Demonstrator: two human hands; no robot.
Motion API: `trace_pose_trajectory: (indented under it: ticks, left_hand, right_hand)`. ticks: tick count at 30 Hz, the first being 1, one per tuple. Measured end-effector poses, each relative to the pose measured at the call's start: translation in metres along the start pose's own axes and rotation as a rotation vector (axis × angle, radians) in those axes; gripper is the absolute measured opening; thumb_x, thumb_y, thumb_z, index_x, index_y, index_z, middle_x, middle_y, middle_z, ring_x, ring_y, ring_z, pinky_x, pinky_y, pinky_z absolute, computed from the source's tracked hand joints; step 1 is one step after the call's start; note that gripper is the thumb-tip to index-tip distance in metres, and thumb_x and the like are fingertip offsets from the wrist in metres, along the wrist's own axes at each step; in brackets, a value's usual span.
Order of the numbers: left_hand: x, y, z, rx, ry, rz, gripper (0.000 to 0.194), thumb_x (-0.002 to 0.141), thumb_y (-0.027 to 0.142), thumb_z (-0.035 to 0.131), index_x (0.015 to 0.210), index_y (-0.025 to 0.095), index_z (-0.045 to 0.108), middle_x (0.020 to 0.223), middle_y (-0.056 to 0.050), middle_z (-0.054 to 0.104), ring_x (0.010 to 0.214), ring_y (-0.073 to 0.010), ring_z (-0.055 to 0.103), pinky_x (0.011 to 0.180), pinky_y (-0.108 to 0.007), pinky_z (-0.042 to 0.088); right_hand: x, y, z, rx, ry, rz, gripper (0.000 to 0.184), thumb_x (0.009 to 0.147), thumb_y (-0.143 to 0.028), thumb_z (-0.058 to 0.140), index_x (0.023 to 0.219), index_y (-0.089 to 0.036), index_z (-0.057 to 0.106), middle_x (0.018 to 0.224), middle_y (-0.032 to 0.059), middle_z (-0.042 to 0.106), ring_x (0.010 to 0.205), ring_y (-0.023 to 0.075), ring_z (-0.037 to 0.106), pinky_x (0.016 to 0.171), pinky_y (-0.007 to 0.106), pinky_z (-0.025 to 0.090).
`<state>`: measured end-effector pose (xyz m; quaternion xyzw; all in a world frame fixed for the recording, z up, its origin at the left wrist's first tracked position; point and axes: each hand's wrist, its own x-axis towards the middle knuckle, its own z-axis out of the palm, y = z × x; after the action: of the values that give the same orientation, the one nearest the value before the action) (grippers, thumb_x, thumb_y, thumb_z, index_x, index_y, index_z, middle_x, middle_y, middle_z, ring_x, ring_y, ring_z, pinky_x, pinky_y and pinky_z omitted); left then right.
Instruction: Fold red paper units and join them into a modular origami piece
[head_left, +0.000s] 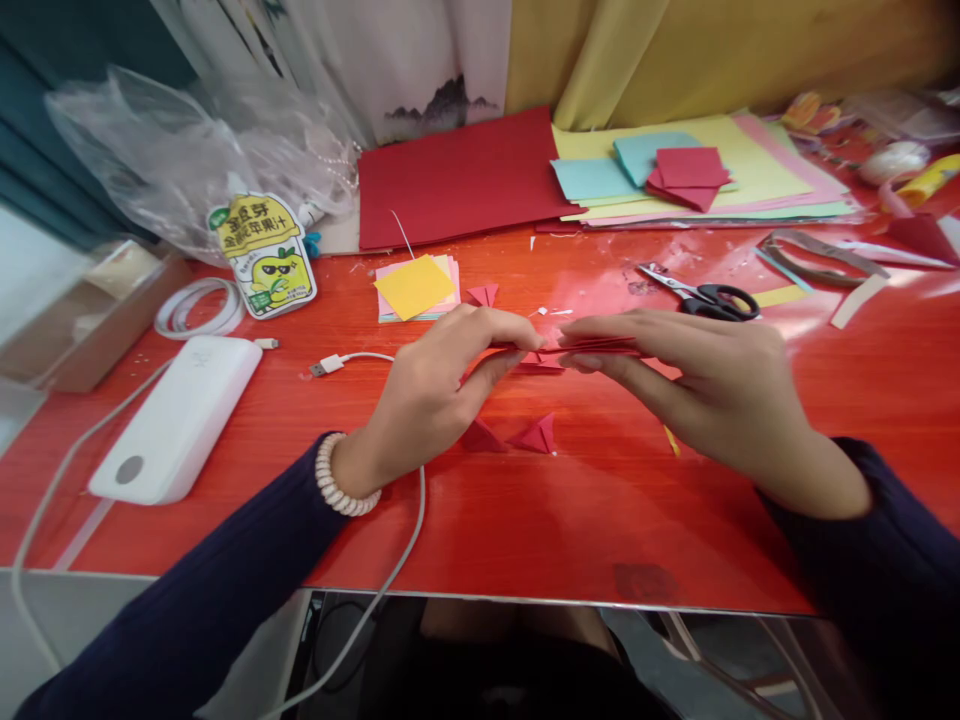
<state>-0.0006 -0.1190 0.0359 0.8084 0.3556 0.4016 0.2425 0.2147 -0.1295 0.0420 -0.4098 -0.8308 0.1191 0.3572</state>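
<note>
across the red table [525,530], writing is found on a yellow-and-white pouch [274,285], where 苹果汁 can be read. folded red paper [619,346] is held above the table, pinched between thumb and fingers of left hand [439,380] and right hand [712,385].

Red paper [613,346], folded in thin layers, held up, thin edge showing, stretched from nine to three o'clock, partly covered. From there: little pointy red fold [484,294] lying at ten o'clock; red triangle [537,434] lying near, at seven o'clock; darker red piece [482,437] beside it, at eight o'clock, partly hidden.
</note>
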Motion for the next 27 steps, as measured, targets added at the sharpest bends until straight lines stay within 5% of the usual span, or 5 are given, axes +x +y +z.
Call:
trace_pose_trajectory:
  ticks: [7,13,18,27]
  left_hand:
    - [0.0004,-0.0028,0.0007,0.014,0.004,0.047,0.014,0.090,0.014,0.056,0.098,0.024,0.061,0.099,-0.001,0.070,0.094,-0.0149,0.064,0.087,-0.031,0.051]
    - [0.0005,-0.0034,0.0029,-0.021,0.002,0.031,0.018,0.089,0.013,0.057,0.103,0.024,0.061,0.102,-0.001,0.070,0.094,-0.0137,0.067,0.088,-0.028,0.053]
    - [0.0001,-0.0033,0.0046,-0.196,-0.044,-0.037,0.023,0.088,0.011,0.058,0.108,0.021,0.055,0.104,-0.002,0.069,0.098,-0.0134,0.068,0.089,-0.026,0.054]
    - [0.0023,-0.0036,0.0002,-0.066,-0.052,-0.006,0.016,0.088,0.021,0.061,0.104,0.024,0.063,0.104,-0.002,0.071,0.093,-0.0146,0.066,0.086,-0.028,0.053]
  right_hand:
    - [0.0007,-0.0038,0.0038,0.274,-0.034,0.158,0.021,0.092,-0.021,0.057,0.109,-0.023,0.068,0.097,0.0040,0.073,0.081,0.0189,0.069,0.074,0.033,0.055]
    - [0.0024,-0.0050,0.0098,0.646,0.117,0.314,0.017,0.090,-0.022,0.061,0.106,-0.023,0.069,0.078,-0.0016,0.068,0.065,0.0122,0.063,0.062,0.027,0.054]
    - [0.0031,-0.0023,0.0098,0.667,0.150,0.363,0.019,0.084,-0.022,0.069,0.103,-0.025,0.069,0.063,-0.0045,0.058,0.053,0.0111,0.056,0.053,0.026,0.049]
    - [0.0032,-0.0024,0.0097,0.678,0.008,0.337,0.012,0.089,-0.022,0.063,0.099,-0.024,0.068,0.083,-0.0001,0.064,0.062,0.0114,0.060,0.055,0.026,0.052]
